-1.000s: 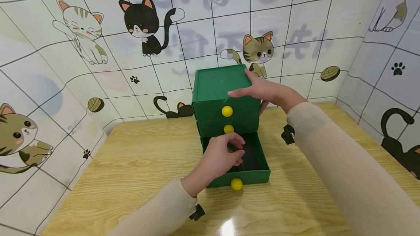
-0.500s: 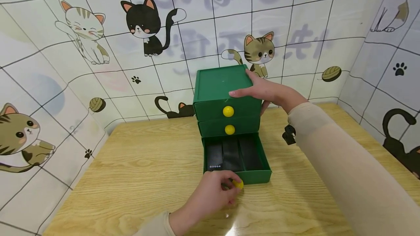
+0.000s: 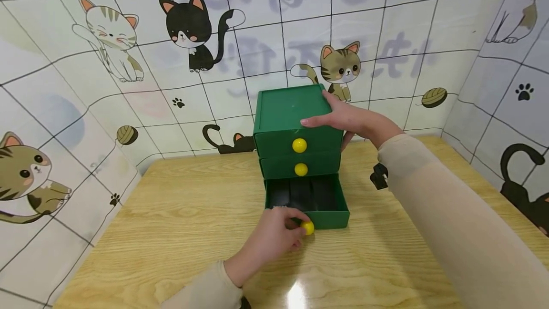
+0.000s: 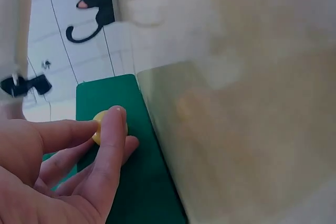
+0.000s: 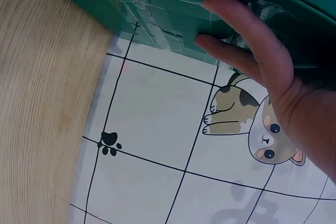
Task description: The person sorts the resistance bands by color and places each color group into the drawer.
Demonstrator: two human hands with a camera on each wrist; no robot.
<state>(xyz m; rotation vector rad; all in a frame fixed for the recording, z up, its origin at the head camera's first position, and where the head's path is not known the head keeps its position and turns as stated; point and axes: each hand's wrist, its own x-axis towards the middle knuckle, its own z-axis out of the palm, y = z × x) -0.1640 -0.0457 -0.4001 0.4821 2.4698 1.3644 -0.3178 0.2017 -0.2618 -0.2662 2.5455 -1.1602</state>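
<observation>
A green box with stacked drawers [image 3: 287, 108] stands on the table, each drawer front bearing a round yellow knob. The bottom drawer [image 3: 332, 220] is pulled out, and black dividers split its inside. My left hand [image 3: 274, 232] pinches the bottom drawer's yellow knob [image 3: 308, 228] between thumb and fingers; the left wrist view shows this hand [image 4: 79, 177] close up. Over the box's right top edge lies my right hand [image 3: 347, 118], thumb and forefinger stretched across the top. In the right wrist view the right hand's fingers [image 5: 236, 19] rest against the green side.
The wooden table [image 3: 193, 204] extends on both sides of the box. Behind it rises a white wall [image 3: 193, 104] with black grid lines and cartoon cats. Two upper drawers, such as the middle drawer [image 3: 274, 168], are closed.
My left hand came down from above the bottom drawer to its knob and gripped it. The drawer has then slid slightly inward. My right hand has stayed on the box.
</observation>
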